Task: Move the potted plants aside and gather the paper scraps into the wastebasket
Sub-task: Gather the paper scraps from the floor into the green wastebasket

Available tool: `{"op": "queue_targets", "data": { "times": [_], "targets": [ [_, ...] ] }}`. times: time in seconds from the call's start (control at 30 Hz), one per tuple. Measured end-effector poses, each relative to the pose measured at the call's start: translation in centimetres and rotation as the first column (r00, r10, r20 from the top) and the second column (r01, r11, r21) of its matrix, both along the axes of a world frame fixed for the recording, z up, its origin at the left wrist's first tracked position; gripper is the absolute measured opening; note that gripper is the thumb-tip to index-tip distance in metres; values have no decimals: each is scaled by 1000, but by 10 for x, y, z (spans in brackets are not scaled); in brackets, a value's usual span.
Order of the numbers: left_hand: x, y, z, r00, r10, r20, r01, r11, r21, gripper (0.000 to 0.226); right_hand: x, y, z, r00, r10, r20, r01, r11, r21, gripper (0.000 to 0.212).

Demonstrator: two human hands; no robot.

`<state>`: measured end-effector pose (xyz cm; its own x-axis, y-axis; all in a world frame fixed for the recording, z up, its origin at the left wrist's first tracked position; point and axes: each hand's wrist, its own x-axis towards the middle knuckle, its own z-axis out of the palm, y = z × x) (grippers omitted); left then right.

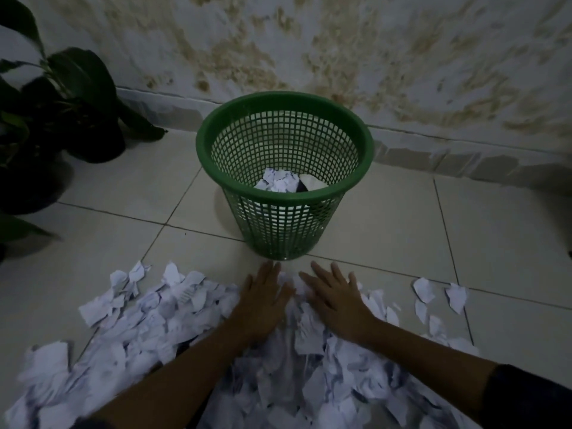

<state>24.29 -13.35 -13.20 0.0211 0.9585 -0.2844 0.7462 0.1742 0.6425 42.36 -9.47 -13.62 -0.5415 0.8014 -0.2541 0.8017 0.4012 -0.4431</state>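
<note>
My wastebasket [284, 181] is green, its sides a grid of small square holes. The paper scraps [148, 320] are white with faint bluish marks. The potted plants [62, 103] show dark green leaves above black pots. The floor tiles [387, 218] are off-white with dark seams; the wall [309, 41] is whitish, blotched brown.

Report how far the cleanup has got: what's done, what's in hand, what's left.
Done: the potted plants stand off to the left by the wall, and a few paper scraps already lie in the green wastebasket. In hand: the left hand and right hand rest flat on the scrap pile, just before the basket. Left: nearly the whole pile, plus the stray pieces to the right.
</note>
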Motion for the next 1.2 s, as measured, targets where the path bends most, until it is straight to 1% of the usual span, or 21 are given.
{"op": "queue_targets", "data": {
  "times": [0.1, 0.17, 0.23, 0.27, 0.33, 0.37, 0.53, 0.6, 0.67, 0.73, 0.77, 0.8, 0.83, 0.9, 0.93, 1.0, 1.03, 1.1, 1.13, 1.17, 1.2],
  "targets": [
    [-2, -14, -5, 986, -47, 159, 38, 998, 59, 58, 2, -12, 7, 993, 73, -88, -85, 985, -148, 46],
    [-2, -23, -1, 963, -79, 259, 61, 995, 75, 49, 10, -21, 13, 980, 65, -190, -109, 967, -229, 45],
    [-2, -22, 5, 955, -67, 288, 31, 991, 130, 48, 20, -25, 19, 968, 23, -250, -71, 980, -185, 63],
    [1, -17, 9, 959, -85, 269, 41, 985, 166, 59, 28, -25, 19, 967, 6, -256, -40, 991, -128, 74],
    [11, -3, 19, 964, -186, 188, 139, 961, 240, 88, 47, -21, 22, 974, -41, -223, 32, 999, -43, 84],
    [18, 5, 23, 959, -233, 161, 186, 947, 261, 94, 56, -19, 23, 978, -78, -193, 77, 997, -10, 87],
    [64, 32, 28, 924, -373, 85, 352, 915, 197, 69, 109, 4, 17, 954, -300, 4, 293, 934, 207, 78],
    [79, 36, 22, 903, -428, 39, 422, 900, 109, 59, 131, 10, 15, 902, -429, 43, 395, 863, 317, 61],
    [90, 36, 14, 873, -486, -32, 487, 872, 52, 70, 147, 12, 12, 837, -532, 127, 493, 835, 245, 47],
    [96, 33, 8, 831, -538, -138, 546, 837, 25, 79, 156, 11, 2, 801, -579, 153, 564, 815, 131, 47],
    [97, 33, 6, 822, -544, -168, 553, 833, 7, 71, 155, 8, -2, 807, -571, 149, 561, 821, 106, 50],
    [95, 33, 3, 819, -547, -173, 555, 832, -5, 60, 151, 3, -6, 834, -537, 129, 527, 843, 105, 61],
    [92, 33, 3, 818, -555, -149, 560, 828, -7, 54, 145, -4, -9, 868, -490, 77, 482, 870, 105, 77],
    [81, 31, 4, 822, -568, -44, 568, 823, -13, 49, 124, -24, -8, 922, -382, -53, 384, 922, 36, 95],
    [75, 28, 6, 827, -558, 71, 560, 828, -9, 48, 112, -33, -4, 939, -322, -119, 322, 946, -21, 94],
    [59, 21, 13, 852, -455, 260, 469, 883, 9, 54, 90, -45, 5, 934, -217, -284, 189, 974, -121, 80],
    [49, 17, 15, 882, -400, 249, 396, 916, 69, 59, 84, -46, 7, 920, -192, -343, 152, 979, -138, 71],
    [29, 12, 12, 941, -325, 92, 297, 926, 232, 67, 78, -43, 11, 893, -225, -390, 209, 974, -84, 67],
    [18, 9, 7, 944, -327, -46, 325, 892, 315, 68, 78, -40, 11, 890, -269, -368, 276, 961, -34, 70],
    [10, 6, 6, 941, -292, -170, 334, 882, 332, 69, 77, -37, 12, 890, -325, -322, 350, 936, 24, 72],
    [5, 0, 5, 955, -192, -226, 256, 918, 302, 72, 76, -35, 13, 889, -378, -260, 409, 910, 75, 73]
  ]
}}
